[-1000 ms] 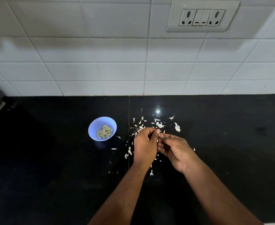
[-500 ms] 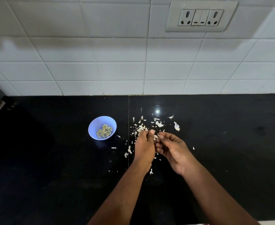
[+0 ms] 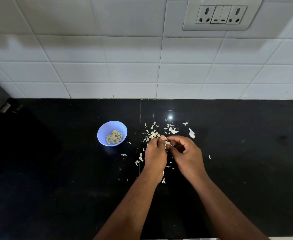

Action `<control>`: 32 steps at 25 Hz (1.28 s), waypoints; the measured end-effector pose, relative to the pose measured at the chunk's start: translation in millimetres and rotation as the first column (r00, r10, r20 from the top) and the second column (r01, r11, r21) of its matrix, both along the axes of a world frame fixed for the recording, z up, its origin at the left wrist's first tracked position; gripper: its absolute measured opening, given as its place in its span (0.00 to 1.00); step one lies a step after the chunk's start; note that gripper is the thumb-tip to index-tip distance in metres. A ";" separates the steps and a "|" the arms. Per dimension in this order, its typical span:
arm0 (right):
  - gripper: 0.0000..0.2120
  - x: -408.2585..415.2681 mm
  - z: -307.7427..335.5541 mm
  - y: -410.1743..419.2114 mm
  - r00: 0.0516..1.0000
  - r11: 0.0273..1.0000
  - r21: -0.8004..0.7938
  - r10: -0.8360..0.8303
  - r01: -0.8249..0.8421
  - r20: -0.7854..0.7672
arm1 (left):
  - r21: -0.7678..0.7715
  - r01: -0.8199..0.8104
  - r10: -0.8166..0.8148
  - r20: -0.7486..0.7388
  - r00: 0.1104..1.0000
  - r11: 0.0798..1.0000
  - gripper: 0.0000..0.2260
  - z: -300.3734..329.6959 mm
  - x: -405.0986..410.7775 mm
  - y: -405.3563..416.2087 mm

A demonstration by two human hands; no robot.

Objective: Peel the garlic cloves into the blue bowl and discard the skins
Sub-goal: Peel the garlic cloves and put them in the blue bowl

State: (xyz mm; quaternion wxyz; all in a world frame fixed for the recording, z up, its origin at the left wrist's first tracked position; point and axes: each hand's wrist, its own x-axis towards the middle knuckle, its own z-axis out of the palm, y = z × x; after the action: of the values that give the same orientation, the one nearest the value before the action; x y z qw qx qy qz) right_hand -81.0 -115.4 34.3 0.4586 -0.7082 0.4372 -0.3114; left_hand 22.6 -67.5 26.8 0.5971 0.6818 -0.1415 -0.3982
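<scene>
A small blue bowl [image 3: 102, 134] stands on the black counter, left of my hands, with several peeled yellowish cloves [image 3: 114, 137] inside. My left hand [image 3: 155, 155] and my right hand [image 3: 188, 155] meet fingertip to fingertip over the counter. Between them they pinch a small garlic clove [image 3: 167, 143], mostly hidden by the fingers. White garlic skins [image 3: 172, 130] lie scattered behind and around both hands. One larger pale piece [image 3: 192, 133] rests to the right of the pile.
The black counter [image 3: 55, 170] runs to a white tiled wall [image 3: 107, 66] at the back. A socket plate [image 3: 221, 14] is on the wall at upper right. A seam [image 3: 140, 115] splits the counter between the bowl and my hands.
My hands have stayed in the same spot. The right fingers have curled and shifted around the clove, working at it against the left thumb.
</scene>
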 end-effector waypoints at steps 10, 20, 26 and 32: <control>0.04 17.5 4.4 9.3 0.923 0.884 0.465 -0.214 0.044 0.320 | 0.034 -0.055 0.057 -0.056 0.997 0.998 0.17 -8.1 6.3 5.6; 0.06 20.3 7.2 0.2 0.958 0.945 0.322 -0.148 0.063 0.245 | -0.109 0.000 0.010 0.085 0.996 0.994 0.09 8.4 22.5 16.6; 0.05 22.0 6.6 -0.5 0.948 0.945 0.319 -0.162 0.069 0.274 | -0.098 0.010 -0.006 0.047 0.999 0.995 0.04 10.3 25.9 15.6; 0.05 24.7 3.6 -2.6 0.955 0.936 0.347 -0.146 0.049 0.260 | -0.049 -0.032 0.041 0.197 0.979 0.998 0.04 8.4 23.0 14.4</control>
State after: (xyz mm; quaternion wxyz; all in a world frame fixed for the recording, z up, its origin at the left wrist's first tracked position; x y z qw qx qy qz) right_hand -56.3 -118.0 38.0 0.6142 -0.5450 0.4493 -0.3521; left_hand 45.6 -53.2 35.2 0.6026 0.7067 -0.1969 -0.3140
